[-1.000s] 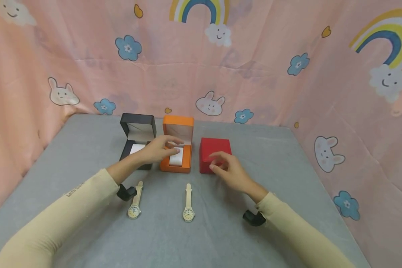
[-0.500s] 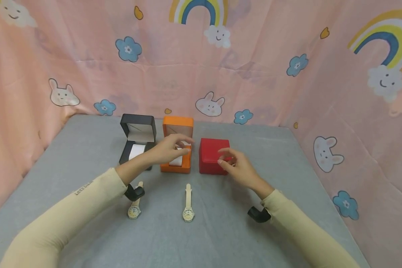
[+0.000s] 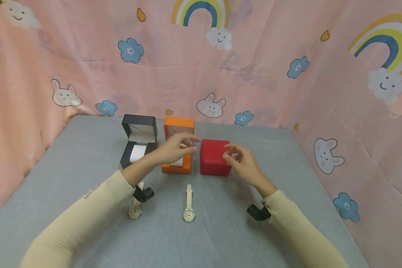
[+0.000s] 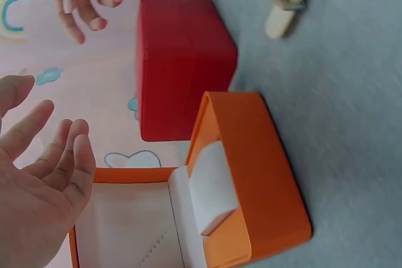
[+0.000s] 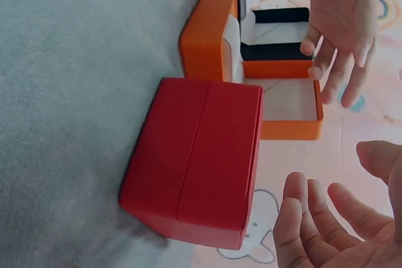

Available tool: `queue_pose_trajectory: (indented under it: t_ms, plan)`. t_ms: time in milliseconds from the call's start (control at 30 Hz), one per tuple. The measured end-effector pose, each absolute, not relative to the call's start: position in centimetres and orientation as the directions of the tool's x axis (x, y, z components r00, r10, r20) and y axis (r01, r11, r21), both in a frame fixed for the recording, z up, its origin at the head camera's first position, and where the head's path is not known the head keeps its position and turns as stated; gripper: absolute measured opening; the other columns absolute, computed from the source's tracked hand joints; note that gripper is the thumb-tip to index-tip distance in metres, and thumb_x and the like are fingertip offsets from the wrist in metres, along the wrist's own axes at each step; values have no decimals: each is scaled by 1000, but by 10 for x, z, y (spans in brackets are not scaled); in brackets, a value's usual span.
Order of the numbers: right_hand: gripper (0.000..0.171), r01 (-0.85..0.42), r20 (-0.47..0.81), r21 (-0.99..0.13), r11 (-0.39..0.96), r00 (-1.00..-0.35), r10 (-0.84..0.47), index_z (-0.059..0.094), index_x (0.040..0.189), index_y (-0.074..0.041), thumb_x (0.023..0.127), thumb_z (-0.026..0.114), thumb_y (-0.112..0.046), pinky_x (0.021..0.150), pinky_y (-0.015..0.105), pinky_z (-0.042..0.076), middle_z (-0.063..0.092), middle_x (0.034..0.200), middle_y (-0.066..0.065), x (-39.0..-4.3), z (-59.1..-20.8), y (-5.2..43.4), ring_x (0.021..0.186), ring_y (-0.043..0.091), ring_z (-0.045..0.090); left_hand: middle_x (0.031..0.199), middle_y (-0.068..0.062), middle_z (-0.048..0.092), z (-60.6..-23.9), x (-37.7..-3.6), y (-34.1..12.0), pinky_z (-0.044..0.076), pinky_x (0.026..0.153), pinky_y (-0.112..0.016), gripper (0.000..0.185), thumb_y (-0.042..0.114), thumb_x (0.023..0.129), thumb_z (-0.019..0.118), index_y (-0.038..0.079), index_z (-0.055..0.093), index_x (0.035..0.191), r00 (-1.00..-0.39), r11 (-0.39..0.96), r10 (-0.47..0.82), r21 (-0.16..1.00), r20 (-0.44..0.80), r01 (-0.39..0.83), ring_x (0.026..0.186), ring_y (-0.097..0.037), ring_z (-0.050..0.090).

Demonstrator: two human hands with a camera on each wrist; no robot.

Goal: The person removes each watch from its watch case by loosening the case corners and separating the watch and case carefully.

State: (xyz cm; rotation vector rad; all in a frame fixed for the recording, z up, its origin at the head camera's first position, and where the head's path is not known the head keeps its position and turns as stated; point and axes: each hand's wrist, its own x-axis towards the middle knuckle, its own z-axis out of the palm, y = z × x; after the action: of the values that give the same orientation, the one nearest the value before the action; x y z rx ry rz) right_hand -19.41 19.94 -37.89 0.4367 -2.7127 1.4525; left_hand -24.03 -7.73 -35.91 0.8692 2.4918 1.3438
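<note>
Pink cloth printed with rainbows, rabbits and blue flowers (image 3: 130, 50) hangs behind a grey worktop (image 3: 70, 149), where three small boxes stand in a row. Neither hand has a grip on anything. The right hand (image 3: 242, 163) hovers at the right edge of the red box (image 3: 214, 156), fingers loosely spread and slightly bent; the right wrist view shows a gap between its fingertips (image 5: 301, 211) and the box side (image 5: 201, 161). A second ago this hand lay lower, against the front of the box — it has since risen and slid toward the far right corner, without closing on it. The left hand (image 3: 175, 149) has also travelled: from resting over the white cushion of the orange box (image 3: 177, 165) it has lifted and drifted right, so that its straight fingers now point at the gap between the orange box's raised lid and the red box. In the left wrist view its fingers (image 4: 56, 155) are open and apart from the red box (image 4: 182, 67).

My reading is that both hands are converging on the red box, the only one with its lid down, and the shift suggests it is the next to be handled. It sits where it was, just right of the orange box.

Further out, the black box (image 3: 138, 143) stands open at the left with a white cushion inside, and two pale watches (image 3: 188, 201) (image 3: 135, 210) lie flat on the worktop nearer the person, untouched.
</note>
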Motion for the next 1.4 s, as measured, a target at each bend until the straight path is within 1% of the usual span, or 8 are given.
queue_pose_trajectory:
  t_ms: [200, 267, 400, 600, 733, 1033, 1267, 1400]
  plan:
    - [38, -274, 184, -816, 509, -958, -220, 58, 134, 1, 99, 63, -13, 68, 28, 57, 67, 116, 26, -197, -381, 205, 84, 38, 70, 138, -9, 63, -360, -245, -74, 54, 101, -48, 39, 16, 100, 61, 9, 61, 139, -825, 392, 551, 833, 128, 391, 122, -29, 60]
    - [38, -267, 180, -819, 507, -960, -214, 58, 134, 1, 99, 62, -13, 68, 25, 56, 67, 117, 25, -197, -381, 207, 84, 37, 70, 139, -8, 63, -361, -247, -72, 52, 104, -48, 39, 16, 100, 61, 11, 61, 139, -827, 394, 547, 833, 127, 388, 121, -28, 60]
    - [39, -241, 162, -825, 512, -967, -194, 57, 136, 0, 100, 62, -16, 69, 25, 55, 66, 120, 25, -198, -381, 209, 85, 37, 70, 140, -8, 62, -364, -249, -67, 51, 106, -48, 39, 16, 100, 61, 12, 61, 139, -830, 401, 545, 832, 121, 385, 120, -27, 61]
    - [42, -205, 139, -836, 509, -976, -166, 55, 139, 0, 101, 61, -18, 69, 21, 55, 65, 123, 26, -200, -385, 214, 89, 37, 69, 142, -13, 59, -369, -251, -60, 55, 98, -46, 41, 19, 101, 61, 11, 58, 141, -829, 394, 550, 844, 101, 364, 119, -27, 62]
    - [42, -188, 128, -851, 490, -980, -152, 53, 140, 1, 102, 60, -17, 71, 26, 57, 64, 126, 28, -200, -387, 216, 90, 38, 70, 142, -13, 58, -372, -251, -55, 55, 97, -44, 41, 19, 101, 62, 12, 58, 141, -827, 394, 554, 847, 92, 358, 121, -28, 60]
    - [40, -130, 96, -871, 473, -991, -96, 55, 140, -3, 103, 58, -19, 74, 30, 58, 63, 129, 26, -204, -391, 219, 96, 36, 69, 145, -11, 58, -369, -256, -41, 51, 105, -49, 44, 21, 101, 62, 11, 56, 143, -821, 400, 568, 850, 65, 344, 132, -33, 54]
    - [42, -110, 78, -878, 465, -993, -88, 54, 141, -5, 103, 58, -21, 74, 30, 57, 61, 133, 26, -209, -396, 221, 104, 43, 66, 147, -10, 56, -374, -259, -34, 51, 105, -49, 45, 22, 101, 62, 13, 55, 144, -825, 424, 563, 842, 42, 333, 134, -31, 52]
    - [43, -96, 55, -874, 477, -994, -99, 53, 143, -5, 104, 58, -21, 78, 33, 58, 59, 135, 25, -212, -400, 226, 107, 42, 64, 149, -9, 53, -378, -260, -32, 49, 107, -51, 47, 23, 100, 62, 16, 54, 146, -833, 445, 553, 838, 18, 314, 136, -31, 49]
